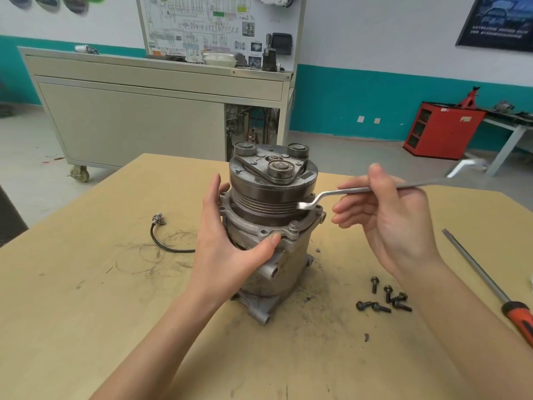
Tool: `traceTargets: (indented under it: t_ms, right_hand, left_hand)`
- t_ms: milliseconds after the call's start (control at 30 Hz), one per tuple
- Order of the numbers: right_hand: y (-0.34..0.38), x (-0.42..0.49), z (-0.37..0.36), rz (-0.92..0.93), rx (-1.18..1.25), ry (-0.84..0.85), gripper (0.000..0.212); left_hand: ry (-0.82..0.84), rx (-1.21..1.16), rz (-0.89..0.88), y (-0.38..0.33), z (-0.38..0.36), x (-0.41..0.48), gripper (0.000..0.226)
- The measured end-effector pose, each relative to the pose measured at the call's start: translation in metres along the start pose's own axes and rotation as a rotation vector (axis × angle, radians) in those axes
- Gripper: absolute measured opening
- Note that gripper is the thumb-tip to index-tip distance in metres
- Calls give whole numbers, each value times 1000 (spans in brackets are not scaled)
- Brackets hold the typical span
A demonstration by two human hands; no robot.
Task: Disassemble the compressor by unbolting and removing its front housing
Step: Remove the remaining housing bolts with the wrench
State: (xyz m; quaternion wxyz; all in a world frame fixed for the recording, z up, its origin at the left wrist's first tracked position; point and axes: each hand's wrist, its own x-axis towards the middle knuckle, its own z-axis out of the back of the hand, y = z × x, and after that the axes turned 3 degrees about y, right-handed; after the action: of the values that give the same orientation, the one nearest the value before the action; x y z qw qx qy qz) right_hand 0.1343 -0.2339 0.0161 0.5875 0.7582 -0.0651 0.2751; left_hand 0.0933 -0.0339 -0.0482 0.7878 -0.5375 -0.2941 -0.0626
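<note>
1. Bracing compressor [271, 255] upright on table [86, 313] with left hand [227, 241], fingers wrapped round its left side, thumb on flange [290, 236]: likely to stop twisting.
2. Pinching wrench [346, 191] in right hand [395, 215], ring end at right flange.
3. Loose bolts [383, 298] parked near right, clear of work; one bolt [293, 225] seated just right of left thumb.

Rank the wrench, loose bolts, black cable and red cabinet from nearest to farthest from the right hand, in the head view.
1. wrench: in the right hand.
2. loose bolts: table, right.
3. black cable: table, left of compressor.
4. red cabinet: back right.
</note>
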Motion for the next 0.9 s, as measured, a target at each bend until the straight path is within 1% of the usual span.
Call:
traceTargets:
  t_ms: [67,133,267,400,467,567,633,700,767,800,867,900]
  right_hand:
    - [4,-14,-8,110,-117,-41,34]
    - [4,-25,-16,177,-194,-11,27]
    - [4,-35,-22,233,-250,7,24]
    - [0,-45,-24,357,-348,40,17]
    - [-7,-51,-21,373,-352,45,19]
    - [-16,-49,-13,273,-207,35,25]
    - [-17,-36,-5,182,-90,68,27]
    - [-16,-14,4,40,14,156,30]
    - [-16,10,9,-134,106,293,34]
    - [-18,21,10,-216,146,354,33]
    - [-25,36,8,-321,219,415,25]
    - [-29,40,7,-347,250,426,27]
  left_hand:
    - [-1,5,-1,-1,0,0,101]
    - [-4,8,-2,0,-1,-1,103]
    - [-2,-1,2,0,-1,-1,102]
    - [-4,-7,8,1,-1,0,103]
    - [-4,-10,1,1,-1,0,102]
    - [-11,-11,-12,2,0,1,100]
    - [-7,-13,-20,2,0,1,101]
    - [-5,-14,-26,3,1,2,102]
    - [-2,-12,-31,3,1,2,103]
    - [-2,-11,-32,3,1,2,103]
    - [1,-12,-30,4,0,2,105]
    - [0,-13,-28,4,0,2,106]
